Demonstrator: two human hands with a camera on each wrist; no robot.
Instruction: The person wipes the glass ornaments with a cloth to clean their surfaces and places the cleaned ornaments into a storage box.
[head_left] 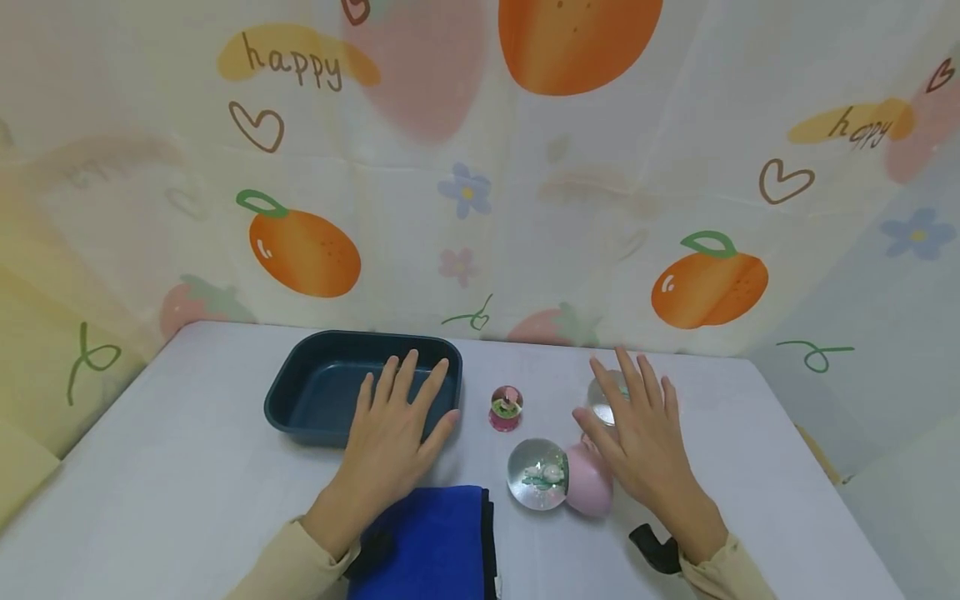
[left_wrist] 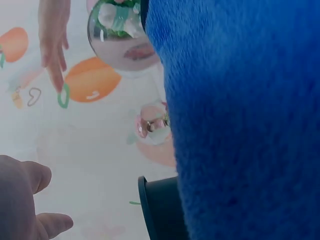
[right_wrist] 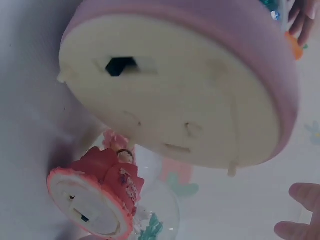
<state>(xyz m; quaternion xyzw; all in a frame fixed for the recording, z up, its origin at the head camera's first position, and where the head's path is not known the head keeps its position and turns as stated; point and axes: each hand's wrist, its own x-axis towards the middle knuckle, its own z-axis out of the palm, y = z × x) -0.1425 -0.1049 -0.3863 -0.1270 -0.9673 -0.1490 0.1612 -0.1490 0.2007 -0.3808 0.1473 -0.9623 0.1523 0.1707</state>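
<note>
My left hand (head_left: 393, 433) is spread over the right side of a dark teal tray (head_left: 296, 421), holding nothing. Below that wrist lies a folded blue cloth (head_left: 446, 542), whose fuzzy pile fills much of the left wrist view. My right hand (head_left: 641, 437) hovers with fingers apart beside a snow globe with a pink base (head_left: 589, 479), lying on its side. The right wrist view shows that globe's cream underside (right_wrist: 175, 95) close up. Another globe (head_left: 600, 404) is partly hidden behind my right fingers; its red ruffled base (right_wrist: 95, 195) appears in the right wrist view.
A small globe with a pink base (head_left: 506, 410) stands between the tray and my right hand. The white-covered table (head_left: 187, 500) ends at a fruit-patterned curtain (head_left: 570, 208). A black piece (head_left: 655, 548) sits at my right wrist.
</note>
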